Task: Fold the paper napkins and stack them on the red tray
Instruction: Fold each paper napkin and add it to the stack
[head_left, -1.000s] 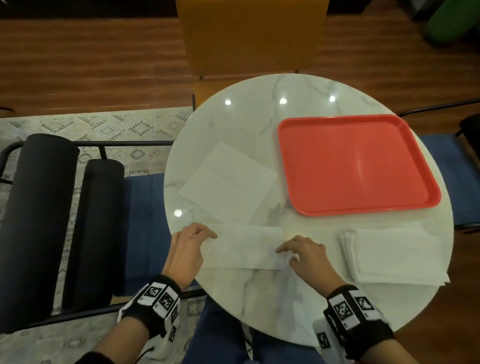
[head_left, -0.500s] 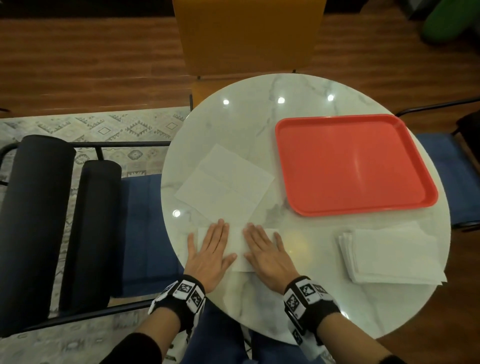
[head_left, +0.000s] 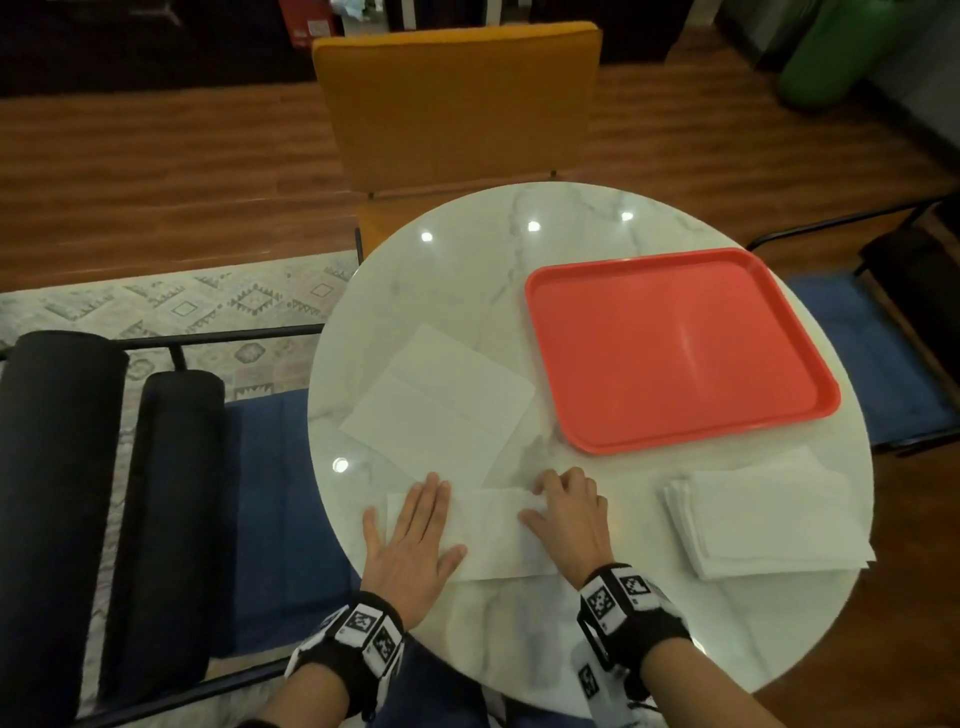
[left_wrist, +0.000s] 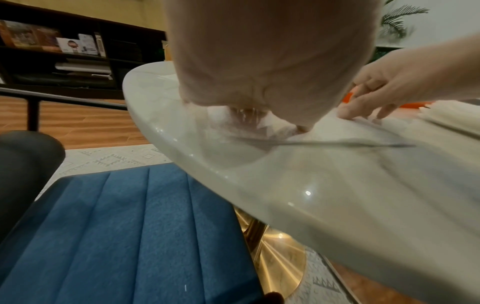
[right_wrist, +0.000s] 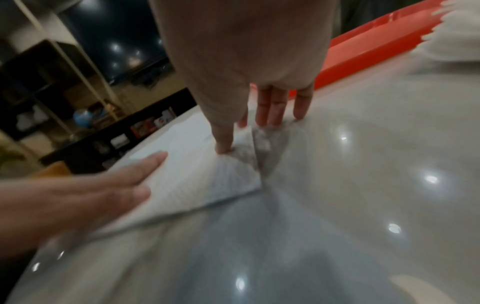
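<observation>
A white napkin (head_left: 491, 535), folded into a long strip, lies near the table's front edge. My left hand (head_left: 410, 538) lies flat on its left end, fingers straight and pressing down. My right hand (head_left: 566, 512) is at the right end with curled fingers. In the right wrist view its thumb (right_wrist: 223, 147) pushes into the napkin (right_wrist: 197, 164), whose end rises and creases against the fingers (right_wrist: 272, 111), so it pinches that end. The red tray (head_left: 675, 348) stands bare at the back right. A flat open napkin (head_left: 441, 405) lies beyond my left hand.
A stack of white napkins (head_left: 763, 525) sits right of my right hand, in front of the tray. The round marble table (head_left: 467, 270) ends close behind my wrists. An orange chair (head_left: 457, 104) stands at the far side, a blue-seated chair (head_left: 270, 493) to the left.
Half a second ago both hands lay flat side by side on the middle of the strip. The left has slid toward the left end; the right has moved to the right end and curled its fingers.
</observation>
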